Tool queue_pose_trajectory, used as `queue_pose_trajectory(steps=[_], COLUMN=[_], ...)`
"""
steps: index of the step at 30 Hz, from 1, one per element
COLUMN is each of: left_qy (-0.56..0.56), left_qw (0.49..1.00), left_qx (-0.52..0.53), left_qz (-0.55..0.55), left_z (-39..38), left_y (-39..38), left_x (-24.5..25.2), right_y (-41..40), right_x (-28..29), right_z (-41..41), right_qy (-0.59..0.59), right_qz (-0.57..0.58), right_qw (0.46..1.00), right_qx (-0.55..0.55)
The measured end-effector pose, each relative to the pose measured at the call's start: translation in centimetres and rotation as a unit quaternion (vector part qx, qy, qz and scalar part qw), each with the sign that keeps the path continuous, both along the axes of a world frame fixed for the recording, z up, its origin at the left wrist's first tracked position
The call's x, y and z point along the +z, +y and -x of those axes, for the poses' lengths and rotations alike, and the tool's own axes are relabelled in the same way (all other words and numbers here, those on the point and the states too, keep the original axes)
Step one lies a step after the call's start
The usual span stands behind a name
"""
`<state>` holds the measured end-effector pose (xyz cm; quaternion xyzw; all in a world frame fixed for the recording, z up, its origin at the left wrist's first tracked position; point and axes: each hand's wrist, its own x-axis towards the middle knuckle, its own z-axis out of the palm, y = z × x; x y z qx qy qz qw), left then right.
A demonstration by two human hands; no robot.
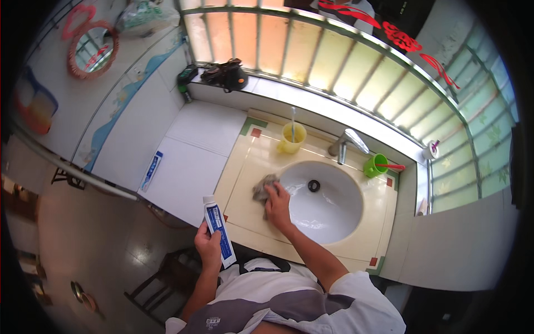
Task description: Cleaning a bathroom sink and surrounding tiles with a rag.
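My left hand (208, 244) grips a blue and white toothpaste tube (220, 231), cap end up, in front of the counter's left front corner. With my right hand (278, 208) I hold a crumpled grey cloth (267, 188) against the cream countertop (242, 200), just left of the white oval sink basin (329, 208). Part of the cloth is hidden under my fingers. Behind the basin stands a chrome faucet (349, 144). A yellow cup (293, 137) with a toothbrush (293, 121) is at the back left, and a green cup (374, 166) with a red-handled toothbrush (391, 166) is to the right.
Another toothpaste tube or box (151, 171) lies on the white tiled ledge (187, 175) at left. Dark items (227, 75) and a green-black container (185, 81) sit on the windowsill by the barred window. A white cup (430, 150) stands at the sill's right end. A wooden chair (167, 279) is below left.
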<state>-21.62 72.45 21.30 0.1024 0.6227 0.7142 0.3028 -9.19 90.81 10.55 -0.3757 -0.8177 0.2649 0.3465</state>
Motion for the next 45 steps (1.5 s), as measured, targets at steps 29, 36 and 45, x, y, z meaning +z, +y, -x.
queue_pose_trajectory(steps=[29,36,45], left_qy=[0.028,0.037,0.03], left_qw=[0.987,0.995,0.997], left_qx=[-0.141,-0.058,-0.014], left_qz=[0.073,0.068,0.07], left_z=[-7.0,-7.0,-7.2], left_y=[5.9,3.7,1.6], left_x=[0.3,0.1,0.6], right_y=[13.2,15.7,11.7], right_x=[2.2,0.6,-0.3], right_z=[-18.0,-9.9,-3.0], right_qy=[-0.143,-0.071,-0.013], right_qz=[-0.049,-0.052,-0.026], right_qw=[0.904,0.91,0.971], right_qx=[-0.4,-0.404,-0.237])
